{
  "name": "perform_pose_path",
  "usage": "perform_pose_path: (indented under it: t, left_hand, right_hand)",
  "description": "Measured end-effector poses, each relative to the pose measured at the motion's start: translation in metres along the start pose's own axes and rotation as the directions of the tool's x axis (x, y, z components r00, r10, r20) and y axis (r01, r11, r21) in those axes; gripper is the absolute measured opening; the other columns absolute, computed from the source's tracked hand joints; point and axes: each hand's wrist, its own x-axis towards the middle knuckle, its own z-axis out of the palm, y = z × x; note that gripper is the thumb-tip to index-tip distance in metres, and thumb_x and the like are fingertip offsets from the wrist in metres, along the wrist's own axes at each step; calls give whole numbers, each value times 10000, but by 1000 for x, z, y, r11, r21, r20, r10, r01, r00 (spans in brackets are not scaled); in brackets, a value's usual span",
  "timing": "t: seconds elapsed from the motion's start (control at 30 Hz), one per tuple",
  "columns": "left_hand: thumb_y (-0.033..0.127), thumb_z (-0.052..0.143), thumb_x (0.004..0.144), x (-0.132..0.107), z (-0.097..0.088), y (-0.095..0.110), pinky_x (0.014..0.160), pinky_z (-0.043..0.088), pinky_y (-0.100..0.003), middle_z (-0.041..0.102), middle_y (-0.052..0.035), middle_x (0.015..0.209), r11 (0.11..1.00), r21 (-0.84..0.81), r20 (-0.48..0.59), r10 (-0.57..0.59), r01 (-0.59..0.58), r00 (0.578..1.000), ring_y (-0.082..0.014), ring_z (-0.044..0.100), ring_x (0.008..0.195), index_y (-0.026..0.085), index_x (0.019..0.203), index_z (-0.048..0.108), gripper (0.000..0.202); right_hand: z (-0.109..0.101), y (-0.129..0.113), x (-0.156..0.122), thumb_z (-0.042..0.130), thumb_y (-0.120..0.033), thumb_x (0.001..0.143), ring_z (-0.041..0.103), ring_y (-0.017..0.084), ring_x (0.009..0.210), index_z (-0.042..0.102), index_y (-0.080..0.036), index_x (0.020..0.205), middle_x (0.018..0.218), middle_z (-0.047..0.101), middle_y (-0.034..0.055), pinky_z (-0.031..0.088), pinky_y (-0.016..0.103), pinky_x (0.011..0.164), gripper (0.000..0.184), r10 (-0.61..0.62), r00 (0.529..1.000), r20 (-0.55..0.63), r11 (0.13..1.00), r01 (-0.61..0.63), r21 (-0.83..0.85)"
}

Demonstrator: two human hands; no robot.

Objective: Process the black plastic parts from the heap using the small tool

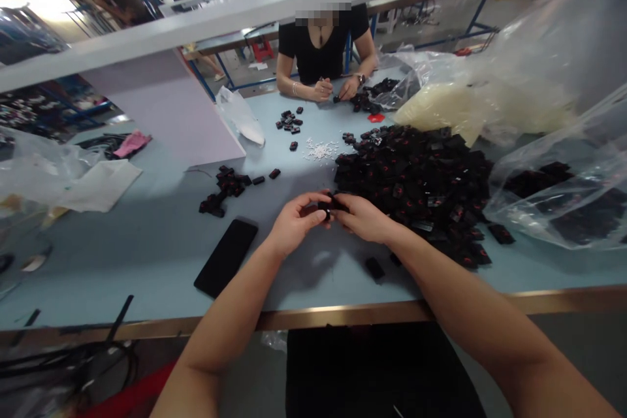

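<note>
Between thumb and fingers my left hand (298, 221) pinches a small black plastic part (324, 208). My right hand (361, 217) meets it there, its fingers closed on a dark piece at the same spot; whether that is a separate piece I cannot tell. Just beyond my right hand spreads a large heap of black plastic parts (411, 170), some with red marks. A single black part (375, 268) lies on the table below my right wrist. Left of my hands sits a loose cluster of black parts (228, 184).
A black phone (226, 257) lies by my left forearm. Small white pieces (321, 149) are scattered ahead. Clear plastic bags (563, 189) stand at right. Across the table (166, 235), a co-worker's hands (337, 89) handle black parts. A shelf beam (220, 10) crosses overhead.
</note>
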Motion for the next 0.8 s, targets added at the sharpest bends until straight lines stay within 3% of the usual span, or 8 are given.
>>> perform_pose_path:
  t: [0.1, 0.27, 0.37, 0.43, 0.5, 0.63, 0.7, 0.8]
  left_hand:
    - [252, 804, 719, -2, 0, 0, 697, 571, -311, 619, -123, 1340, 999, 41, 84, -28, 25, 996, -136, 679, 735, 175, 973, 742, 273]
    - [265, 823, 689, -1, -1, 5, 653, 560, -289, 735, -89, 946, 992, -124, -2, -15, 15, 1000, -151, 667, 705, 144, 967, 742, 313]
    - [254, 829, 679, 1, -6, 12, 673, 560, -291, 720, -70, 837, 973, -223, -126, 33, -61, 991, -163, 680, 732, 128, 958, 737, 320]
    - [240, 825, 676, 2, -11, 15, 676, 557, -288, 724, -71, 878, 961, -249, -205, 66, -117, 976, -157, 684, 736, 130, 951, 735, 310]
    - [233, 813, 684, 5, -15, 15, 669, 552, -282, 722, -65, 886, 954, -264, -256, 75, -145, 964, -149, 682, 728, 131, 935, 735, 282]
    - [217, 807, 678, 9, -20, 9, 667, 550, -273, 710, -48, 829, 946, -295, -293, 41, -131, 955, -145, 686, 722, 125, 930, 734, 278]
    - [215, 814, 663, 11, -21, 6, 662, 551, -269, 707, -42, 819, 946, -301, -295, 28, -120, 955, -144, 688, 715, 127, 931, 736, 293]
    - [226, 821, 656, 11, -21, 4, 655, 547, -268, 703, -33, 787, 952, -289, -292, 14, -102, 956, -146, 686, 704, 139, 930, 738, 300]
  right_hand:
    - [3, -2, -2, 547, -211, 816, 419, 95, 467, 648, -182, 781, 686, 641, 3, 328, 250, 467, 110, 12, 996, 90, 999, -8, -51]
    - [-1, -12, -1, 649, -322, 808, 568, 147, 608, 694, -177, 881, 781, 676, 22, 464, 282, 568, 168, 3, 997, 77, 999, 0, -38]
    - [-18, -19, 20, 756, -439, 757, 617, 189, 760, 699, -187, 1029, 910, 698, 61, 515, 320, 664, 375, -45, 997, -62, 999, 43, -23]
    - [-30, -22, 48, 663, -559, 827, 610, 199, 762, 678, -189, 1045, 942, 687, 89, 530, 354, 680, 430, -82, 975, -206, 997, 82, -6]
    - [-39, -24, 84, 575, -590, 887, 616, 235, 838, 652, -173, 1053, 994, 677, 127, 530, 398, 750, 456, -125, 940, -316, 973, 55, -222]
    - [-38, -22, 151, 486, -560, 952, 478, 393, 1231, 557, -61, 1242, 1266, 567, 265, 377, 522, 1029, 581, -160, 956, -244, 572, -112, -812]
    - [-31, -19, 172, 456, -633, 935, 370, 442, 1321, 485, -68, 1327, 1392, 465, 286, 356, 550, 1035, 688, -110, 977, -182, 415, -121, -902]
    - [-20, -10, 191, 499, -655, 905, 298, 444, 1367, 415, -116, 1415, 1494, 367, 262, 322, 592, 1047, 747, -58, 990, -132, 305, -109, -946]
